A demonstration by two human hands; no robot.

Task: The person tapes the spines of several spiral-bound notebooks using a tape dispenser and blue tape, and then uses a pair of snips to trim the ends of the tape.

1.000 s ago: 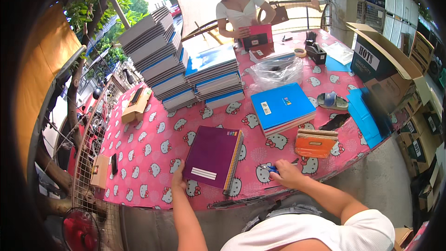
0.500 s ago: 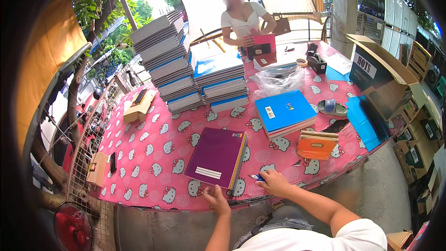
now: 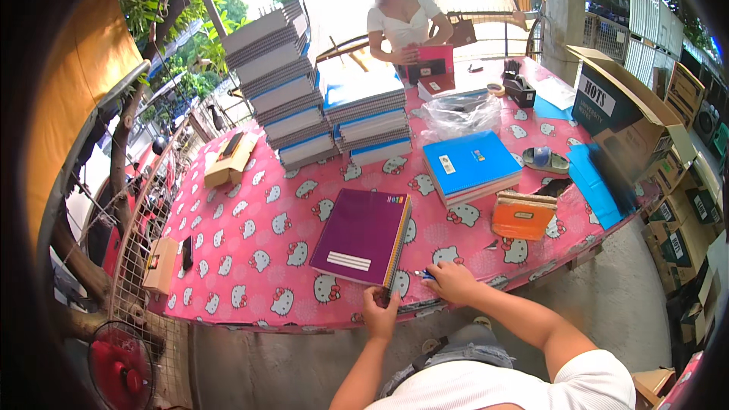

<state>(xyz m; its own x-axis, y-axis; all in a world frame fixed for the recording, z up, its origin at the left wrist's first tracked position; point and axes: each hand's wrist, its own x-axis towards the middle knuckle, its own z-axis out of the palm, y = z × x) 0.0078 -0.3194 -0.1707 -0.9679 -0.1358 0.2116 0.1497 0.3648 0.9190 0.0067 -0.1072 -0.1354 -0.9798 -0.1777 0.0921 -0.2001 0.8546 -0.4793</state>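
Steady purple notebook, lower ctr of frame, by its near R corner w/ L hand (fingers curled there, can't tell if pinching), keeping blue-handled tool, gripped in R hand fingers, clear.

On your right, a slide sandal rests on the pink-covered counter, with an open cardboard carton farther right. Across from you, a clear plastic bag lies near a tape roll. To your left sit a black smartphone and a red electric fan.
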